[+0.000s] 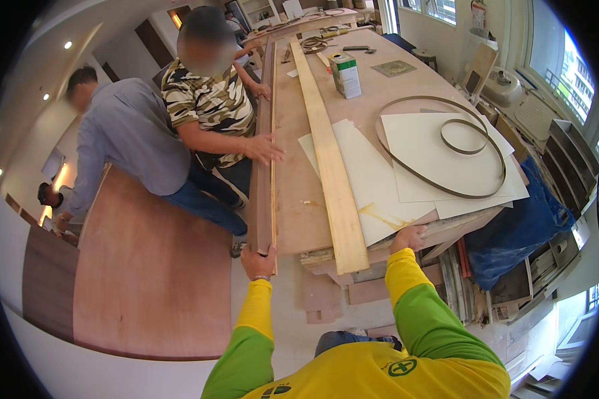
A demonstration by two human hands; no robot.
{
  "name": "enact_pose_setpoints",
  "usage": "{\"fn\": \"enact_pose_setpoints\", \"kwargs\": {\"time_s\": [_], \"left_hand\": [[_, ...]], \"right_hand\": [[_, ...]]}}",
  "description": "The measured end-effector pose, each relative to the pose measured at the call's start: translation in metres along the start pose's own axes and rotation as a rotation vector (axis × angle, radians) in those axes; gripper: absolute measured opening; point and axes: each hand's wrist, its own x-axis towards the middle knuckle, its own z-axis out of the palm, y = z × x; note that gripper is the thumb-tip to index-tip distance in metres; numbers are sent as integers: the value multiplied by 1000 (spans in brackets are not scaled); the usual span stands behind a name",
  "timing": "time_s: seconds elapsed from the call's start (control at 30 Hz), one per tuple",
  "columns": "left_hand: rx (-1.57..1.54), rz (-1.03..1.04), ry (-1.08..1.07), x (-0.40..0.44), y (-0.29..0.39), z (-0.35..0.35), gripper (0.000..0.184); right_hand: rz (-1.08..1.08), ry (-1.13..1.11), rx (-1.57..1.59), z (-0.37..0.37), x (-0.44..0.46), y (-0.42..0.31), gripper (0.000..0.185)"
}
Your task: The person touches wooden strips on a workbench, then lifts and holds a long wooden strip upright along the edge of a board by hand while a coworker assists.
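Note:
My left hand [258, 263] is closed around the near end of a long, narrow brown board [264, 166], which runs away from me along the table's left edge. At the table's near edge, my right hand [408, 238] rests with its fingers curled over the rim, beside white sheets [369, 193]. Between my hands a long pale wooden plank [329, 159] lies on the worktable [291, 206], its near end sticking out past the edge. Across from me, a person in a camouflage shirt [209, 106] has both hands at the brown board.
Large edging coils [501, 176] lie on the sheets. A green-and-white can [346, 76], a hammer [359, 48] and a metal plate [393, 68] are farther back. Left, another person [130, 126] bends over a big reddish panel [153, 266]. A blue bag [512, 233] sits right.

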Motion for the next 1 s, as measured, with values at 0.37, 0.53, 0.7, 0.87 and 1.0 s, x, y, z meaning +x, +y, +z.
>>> {"fn": "enact_pose_setpoints", "kwargs": {"time_s": [0.37, 0.53, 0.7, 0.87, 1.0], "left_hand": [[94, -19, -39, 2, -6, 3, 74], [77, -13, -44, 1, -1, -4, 75], [40, -51, -21, 0, 3, -6, 73], [50, -33, -29, 1, 1, -3, 72], [37, -34, -46, 1, -1, -2, 73]], "right_hand": [[-1, -23, -25, -2, 0, 0, 75], [-14, -20, -46, -7, -4, -2, 77], [20, -48, -20, -11, -8, -5, 78], [11, -45, 15, -6, -4, -3, 80], [35, -51, -39, -6, -5, -4, 78]]}}
